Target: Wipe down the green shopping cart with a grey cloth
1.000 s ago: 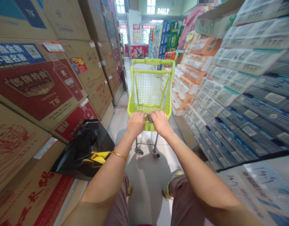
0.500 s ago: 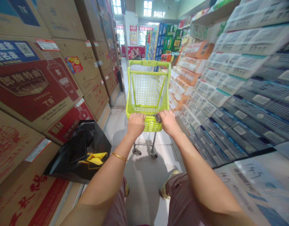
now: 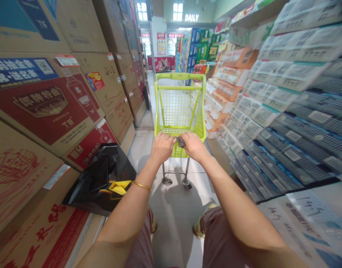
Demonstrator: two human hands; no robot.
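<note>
In front of me stands a lime-green plastic shopping cart (image 3: 180, 128) on grey metal legs with small casters. My left hand (image 3: 162, 146) is closed over the left part of its near rim. My right hand (image 3: 195, 146) lies close beside it on the same rim, fingers closed on a small dark grey crumpled cloth (image 3: 181, 142) pressed against the green plastic. Most of the cloth is hidden under the fingers. The cart's mesh basket shows nothing inside it.
Stacked cartons (image 3: 45, 102) line the left side, with a black bag (image 3: 104, 178) low in front of them. On the right rise stacks of wrapped tissue packs (image 3: 274, 87) and dark blue packs (image 3: 299, 137). A tiled aisle floor (image 3: 144, 143) runs ahead.
My right hand slid right along the rim with the cloth, then back left beside my left hand. The left hand stayed on the rim. A pink shape at upper right is gone from view.
</note>
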